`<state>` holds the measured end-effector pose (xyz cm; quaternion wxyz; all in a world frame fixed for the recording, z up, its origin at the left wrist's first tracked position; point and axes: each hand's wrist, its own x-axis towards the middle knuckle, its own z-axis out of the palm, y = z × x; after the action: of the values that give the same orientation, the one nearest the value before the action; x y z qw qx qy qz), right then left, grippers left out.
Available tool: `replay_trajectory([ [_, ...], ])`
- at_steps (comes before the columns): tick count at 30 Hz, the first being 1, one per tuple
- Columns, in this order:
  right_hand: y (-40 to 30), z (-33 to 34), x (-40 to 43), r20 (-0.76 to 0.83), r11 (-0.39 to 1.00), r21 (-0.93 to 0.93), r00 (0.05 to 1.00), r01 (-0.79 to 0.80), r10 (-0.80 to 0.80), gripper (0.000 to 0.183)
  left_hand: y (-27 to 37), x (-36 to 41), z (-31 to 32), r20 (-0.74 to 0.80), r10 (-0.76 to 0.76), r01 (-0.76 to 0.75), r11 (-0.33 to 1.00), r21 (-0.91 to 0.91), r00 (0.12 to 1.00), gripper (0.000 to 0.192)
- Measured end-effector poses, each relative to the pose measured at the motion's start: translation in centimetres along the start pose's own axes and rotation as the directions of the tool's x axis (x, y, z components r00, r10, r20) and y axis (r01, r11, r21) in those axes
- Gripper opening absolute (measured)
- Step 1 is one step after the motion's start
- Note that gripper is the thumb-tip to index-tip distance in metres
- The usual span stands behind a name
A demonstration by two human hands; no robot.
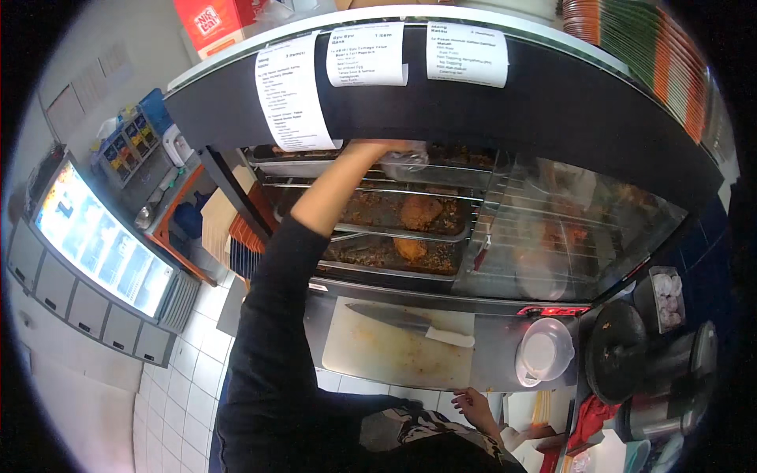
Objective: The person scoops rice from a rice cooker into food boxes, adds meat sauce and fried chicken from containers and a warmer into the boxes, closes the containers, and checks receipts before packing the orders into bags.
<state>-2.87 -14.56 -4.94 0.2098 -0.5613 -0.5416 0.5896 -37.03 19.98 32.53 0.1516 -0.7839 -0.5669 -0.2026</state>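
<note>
My left hand [390, 146] reaches into the upper part of a glass food warmer, at a metal tray [455, 172]. The black top panel hides most of its fingers, and clear crinkled plastic [408, 161] shows at it; whether it grips anything cannot be told. On lower trays lie a breaded fried piece [420, 211] and another fried piece [410, 249] among crumbs. My right hand [471, 406] is near the counter's front edge, fingers loosely bent and apart, holding nothing. A knife [390, 317] with a white handle lies on a stained white cutting board [396, 355] below the warmer.
Paper slips with writing [467, 54] hang on the warmer's panel. A clear plastic bowl [547, 349] stands right of the board, near a round black lid [616, 353] and a tray of wrapped balls [667, 298]. Open cartons [532, 408] are at the lower right; a lit display fridge [103, 236] stands left.
</note>
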Motion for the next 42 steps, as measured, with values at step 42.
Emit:
replay_trajectory([
  [42, 3.3, -1.0, -3.3, -0.353, 0.987, -0.159, 0.936, -0.037, -0.022, 0.018, -2.1, 6.1, 3.7, -0.034, -0.098, 0.103, 0.972, 0.211, 0.995, 0.059],
])
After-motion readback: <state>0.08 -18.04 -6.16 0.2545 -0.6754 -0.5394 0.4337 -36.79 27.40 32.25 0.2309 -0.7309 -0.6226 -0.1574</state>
